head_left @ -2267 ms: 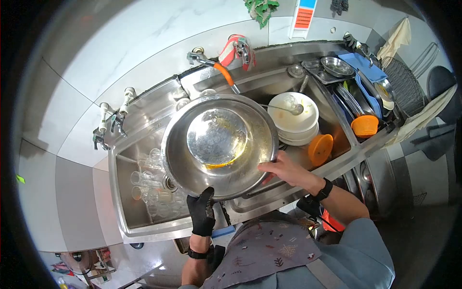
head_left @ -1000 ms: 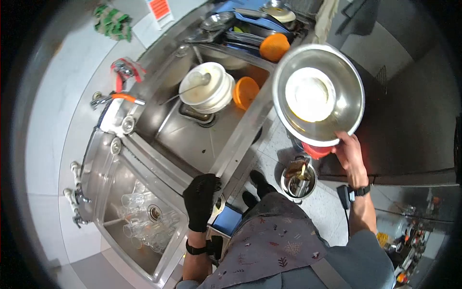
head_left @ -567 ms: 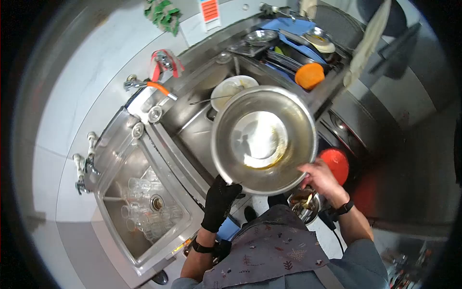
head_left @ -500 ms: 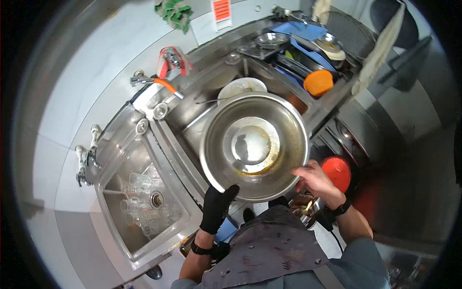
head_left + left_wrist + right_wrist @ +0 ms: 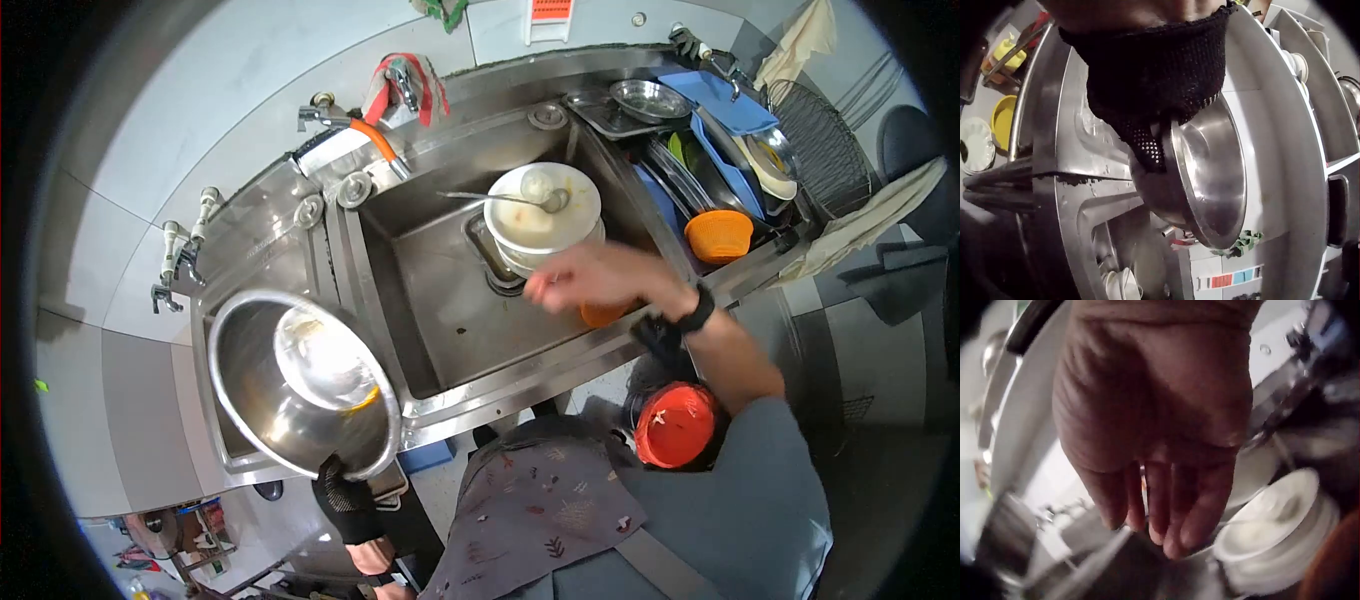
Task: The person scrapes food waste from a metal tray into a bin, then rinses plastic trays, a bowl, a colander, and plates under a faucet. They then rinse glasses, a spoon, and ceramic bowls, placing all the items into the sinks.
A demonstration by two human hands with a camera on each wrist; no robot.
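gloved left grip clamps the steel bowl rim; right grip hangs empty, fingers relaxed.

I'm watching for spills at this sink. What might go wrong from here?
1. The gloved left hand grips the big steel bowl by one rim edge only, tilted, with yellow residue inside; it may slip or drip.
2. The bare right hand reaches over the white bowl stack with a ladle resting on top; a knock might tip them.
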